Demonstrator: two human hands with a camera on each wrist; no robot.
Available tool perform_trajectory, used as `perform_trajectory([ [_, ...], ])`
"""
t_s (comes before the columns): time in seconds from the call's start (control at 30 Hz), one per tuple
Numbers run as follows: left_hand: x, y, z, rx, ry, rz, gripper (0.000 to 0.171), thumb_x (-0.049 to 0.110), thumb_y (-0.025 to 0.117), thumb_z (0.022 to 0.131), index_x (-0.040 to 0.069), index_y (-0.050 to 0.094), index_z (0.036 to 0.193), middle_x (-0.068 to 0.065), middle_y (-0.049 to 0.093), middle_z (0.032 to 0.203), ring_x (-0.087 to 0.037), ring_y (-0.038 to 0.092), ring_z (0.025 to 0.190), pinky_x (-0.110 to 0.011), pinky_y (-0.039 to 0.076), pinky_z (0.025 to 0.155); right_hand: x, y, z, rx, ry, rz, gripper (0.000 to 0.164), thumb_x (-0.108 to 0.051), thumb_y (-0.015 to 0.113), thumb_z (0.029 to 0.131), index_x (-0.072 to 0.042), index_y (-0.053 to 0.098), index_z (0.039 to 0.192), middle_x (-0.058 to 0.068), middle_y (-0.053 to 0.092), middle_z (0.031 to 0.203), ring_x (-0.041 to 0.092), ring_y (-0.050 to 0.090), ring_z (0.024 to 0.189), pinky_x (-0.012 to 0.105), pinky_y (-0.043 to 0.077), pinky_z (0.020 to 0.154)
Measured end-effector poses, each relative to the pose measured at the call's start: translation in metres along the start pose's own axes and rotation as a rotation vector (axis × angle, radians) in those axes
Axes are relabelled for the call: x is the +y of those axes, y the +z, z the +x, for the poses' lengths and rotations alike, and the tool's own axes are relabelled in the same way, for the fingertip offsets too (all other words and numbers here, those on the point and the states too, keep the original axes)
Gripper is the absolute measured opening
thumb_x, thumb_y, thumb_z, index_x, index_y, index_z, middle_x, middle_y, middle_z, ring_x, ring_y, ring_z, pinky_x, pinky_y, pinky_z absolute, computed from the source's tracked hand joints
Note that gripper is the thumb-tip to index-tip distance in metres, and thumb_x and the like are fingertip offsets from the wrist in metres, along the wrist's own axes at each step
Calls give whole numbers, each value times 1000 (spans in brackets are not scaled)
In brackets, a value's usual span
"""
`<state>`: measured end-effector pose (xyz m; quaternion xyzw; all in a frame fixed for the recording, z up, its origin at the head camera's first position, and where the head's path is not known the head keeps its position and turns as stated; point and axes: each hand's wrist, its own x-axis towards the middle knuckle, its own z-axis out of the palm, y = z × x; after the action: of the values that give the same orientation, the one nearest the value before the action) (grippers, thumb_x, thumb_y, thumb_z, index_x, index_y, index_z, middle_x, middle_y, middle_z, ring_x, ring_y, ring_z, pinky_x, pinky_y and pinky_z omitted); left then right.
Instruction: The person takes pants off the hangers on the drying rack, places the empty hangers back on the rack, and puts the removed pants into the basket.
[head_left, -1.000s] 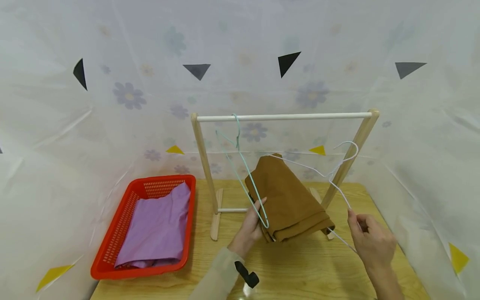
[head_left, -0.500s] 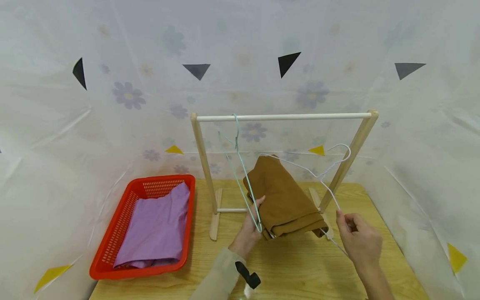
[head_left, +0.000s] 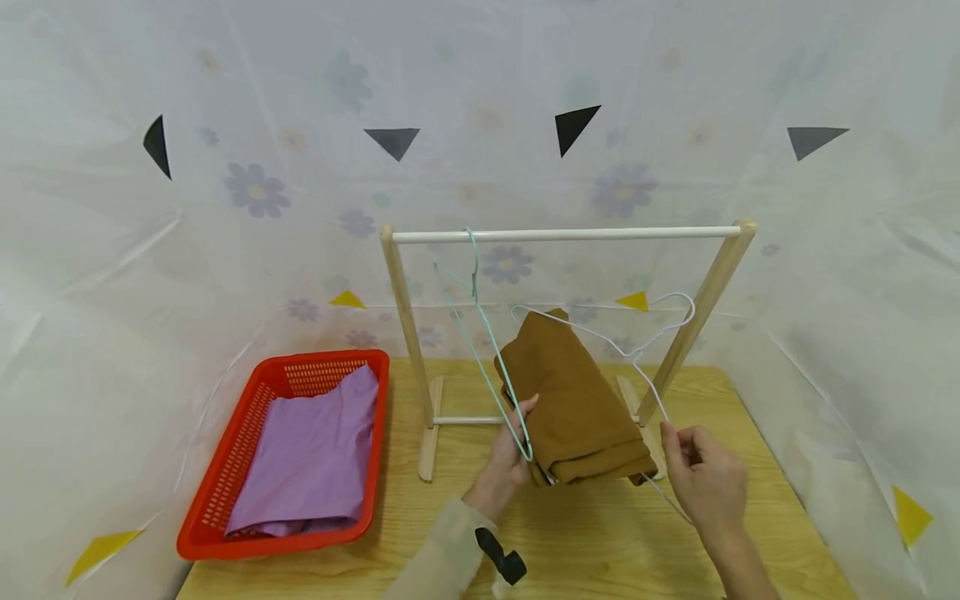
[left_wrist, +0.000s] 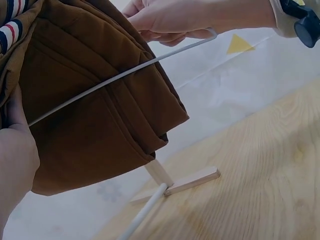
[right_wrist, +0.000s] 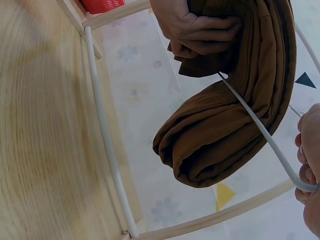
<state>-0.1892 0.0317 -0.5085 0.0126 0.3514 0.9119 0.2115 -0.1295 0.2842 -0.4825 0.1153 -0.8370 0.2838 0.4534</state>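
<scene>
My left hand (head_left: 510, 458) grips folded brown trousers (head_left: 577, 392) from their left edge, thumb against the cloth in the left wrist view. Striped trim (left_wrist: 11, 35) shows at their edge there. With my right hand (head_left: 712, 483), I pinch the right side of a white wire hanger (head_left: 652, 342), its hook pointing up. The hanger's bottom bar (right_wrist: 257, 121) crosses the trousers, and its far end is hidden among the folds by my left hand. A pale green hanger (head_left: 476, 287) hangs from the rack rod, overlapping the trousers and my left hand in the head view.
A wooden rack with a white top rod (head_left: 570, 235) stands behind the trousers on the wood table (head_left: 615, 550). To the left is a red basket (head_left: 277, 546) with folded purple cloth (head_left: 315, 450) in it. Patterned sheeting surrounds the table.
My right hand has moved left with the white hanger, so its hook and bar are nearer the trousers. My left hand and the trousers have shifted only slightly.
</scene>
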Motion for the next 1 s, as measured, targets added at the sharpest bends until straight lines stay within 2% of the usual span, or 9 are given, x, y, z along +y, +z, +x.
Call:
perform_trajectory([
  [0.2, -1, 4, -3, -21, -12, -8, 26, 35, 50, 104, 26, 72, 91, 16, 76, 82, 2, 73, 76, -15, 59, 70, 3, 8, -4, 45, -16, 34, 25, -9, 74, 87, -4, 63, 65, 0, 54, 47, -13, 37, 47, 10, 32, 40],
  [0.43, 0, 11, -7, 1, -15, -36, 26, 33, 49, 104, 27, 71, 91, 17, 74, 81, 3, 71, 74, -14, 57, 70, 5, 18, -5, 112, -104, 67, 53, -34, 62, 104, -2, 60, 62, 3, 53, 45, -3, 38, 40, 12, 28, 37],
  [0.53, 0, 11, -7, -52, -28, -80, 28, 32, 47, 104, 27, 71, 91, 16, 74, 81, 3, 72, 75, -13, 57, 70, 10, 18, -6, 118, -111, 81, 56, -38, 61, 105, -2, 60, 62, 4, 54, 45, -2, 39, 39, 13, 29, 37],
  [0.63, 1, 11, -8, -68, -33, -86, 29, 31, 46, 104, 27, 72, 92, 16, 75, 82, 3, 72, 76, -13, 57, 71, 20, 18, -9, 110, -133, 77, 59, -43, 60, 106, -2, 61, 63, 3, 56, 45, -1, 41, 38, 14, 30, 37],
  [0.7, 2, 10, -9, -54, -40, -82, 28, 31, 47, 104, 26, 72, 93, 16, 75, 83, 3, 72, 77, -13, 57, 73, 27, 17, -11, 104, -154, 74, 62, -47, 58, 106, -2, 62, 64, 3, 57, 46, 1, 43, 38, 14, 32, 37],
  [0.77, 2, 8, -10, -35, -46, -72, 24, 32, 49, 103, 27, 72, 94, 17, 75, 85, 3, 71, 78, -13, 57, 75, 33, 15, -12, 105, -171, 73, 63, -48, 58, 106, -1, 63, 64, 4, 57, 46, 2, 43, 37, 14, 32, 36],
  [1.0, 3, 1, -14, -107, -73, -91, 15, 40, 66, 96, 26, 70, 97, 16, 74, 88, 4, 70, 81, -13, 56, 77, 45, 10, -11, 121, -205, 60, 64, -47, 59, 106, 0, 62, 62, 4, 55, 44, 6, 42, 35, 14, 31, 36],
])
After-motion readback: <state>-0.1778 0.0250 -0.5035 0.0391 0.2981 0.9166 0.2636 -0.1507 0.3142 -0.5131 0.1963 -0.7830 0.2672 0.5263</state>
